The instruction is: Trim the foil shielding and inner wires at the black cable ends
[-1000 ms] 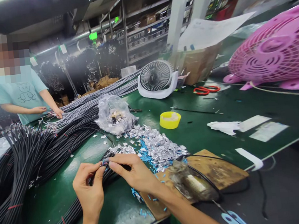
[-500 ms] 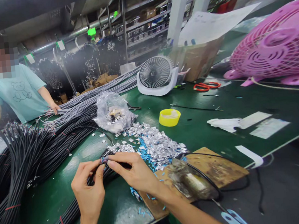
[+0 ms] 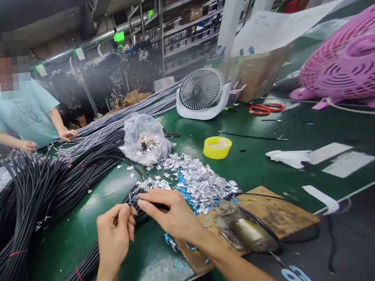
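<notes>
My right hand (image 3: 173,212) is closed in a pinch on a black cable (image 3: 160,206), most of it hidden in the palm. At the cable's end, thin coloured wires (image 3: 130,199) show between my two hands. My left hand (image 3: 114,236) has its thumb and fingers pressed together just below these wires and seems to pinch them; the exact grip is partly hidden. Under and behind the hands runs a bundle of black cables (image 3: 89,261) with a red tie. Right beside them lies a heap of silver foil scraps (image 3: 201,181) mixed with short blue pieces.
A wooden board (image 3: 280,211) with a grimy metal device (image 3: 240,228) and its lead lies at right, near blue-handled scissors (image 3: 298,275). Beyond are a plastic bag (image 3: 146,140), yellow ring (image 3: 217,147), white fan (image 3: 201,93), red scissors (image 3: 267,108) and pink fan (image 3: 348,58). A co-worker (image 3: 22,112) stands behind cable bundles.
My left hand has shifted slightly down, its fingers now more curled. My right hand stays at the cable's end. The co-worker's hand at far left has moved right. The view has shifted a little.
</notes>
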The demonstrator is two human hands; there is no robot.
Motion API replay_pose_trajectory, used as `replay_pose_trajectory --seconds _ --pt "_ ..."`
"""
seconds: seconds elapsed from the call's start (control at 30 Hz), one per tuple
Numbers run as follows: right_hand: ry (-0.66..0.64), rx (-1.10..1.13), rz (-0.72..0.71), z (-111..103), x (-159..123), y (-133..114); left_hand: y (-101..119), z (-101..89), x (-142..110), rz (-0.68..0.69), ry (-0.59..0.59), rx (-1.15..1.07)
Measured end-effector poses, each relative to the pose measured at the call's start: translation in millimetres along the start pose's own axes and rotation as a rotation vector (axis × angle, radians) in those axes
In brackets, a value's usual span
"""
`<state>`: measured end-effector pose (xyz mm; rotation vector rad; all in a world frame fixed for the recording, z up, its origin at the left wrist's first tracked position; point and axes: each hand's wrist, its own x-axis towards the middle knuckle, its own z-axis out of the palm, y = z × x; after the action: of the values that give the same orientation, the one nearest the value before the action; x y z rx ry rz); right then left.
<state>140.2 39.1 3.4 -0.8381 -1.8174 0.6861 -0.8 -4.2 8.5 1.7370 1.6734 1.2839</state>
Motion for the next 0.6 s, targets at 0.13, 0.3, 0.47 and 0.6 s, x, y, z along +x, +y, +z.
replay_pose_trajectory --seconds 0.13,0.3,0.47,0.6 --pt "0.026 0.062 0.070 -1.3 2.6 -2.5 1.5 -1.8 1.1 -0.014 -0.008 -0.017" --pt "-0.012 0.128 0.102 -1.6 6.9 -4.3 9.7 -3.8 2.4 0.029 0.067 -0.017" --pt "0.008 0.107 -0.128 1.0 5.2 0.0 6.6 -5.7 3.4 0.081 -0.003 -0.019" --pt "0.037 0.047 -0.254 2.8 4.1 5.5 0.9 -5.4 4.5 0.104 -0.025 0.032"
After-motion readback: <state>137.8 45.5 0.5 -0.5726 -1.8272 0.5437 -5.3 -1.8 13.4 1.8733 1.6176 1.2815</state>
